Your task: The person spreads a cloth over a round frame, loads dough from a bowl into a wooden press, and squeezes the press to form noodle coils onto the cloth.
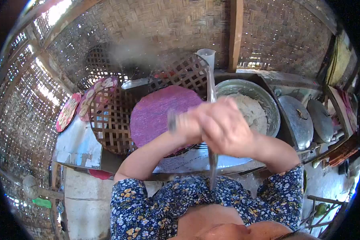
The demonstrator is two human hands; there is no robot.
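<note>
Raised in front of my chest, my two hands meet. My right hand [228,130] is closed around a long, shiny upright bar [212,90], which shows above and below it. My left hand [189,126] presses against it from the left, closed and blurred; what it grips is unclear. A small grey smeared piece [172,121] shows at its left side. Beneath my left hand, a round purple mat [160,112] lies on a woven tray. Behind my right hand stands a large metal basin [273,108] with pale dough [250,114] in it.
Open-weave baskets [108,116] stand at left and behind the mat [184,72]. Pink round mats with pale pieces [69,112] lie at far left. A clear plastic jug [207,58] is at the back. Metal lids [295,120] lean at right. A wooden post [235,36] stands against the woven wall.
</note>
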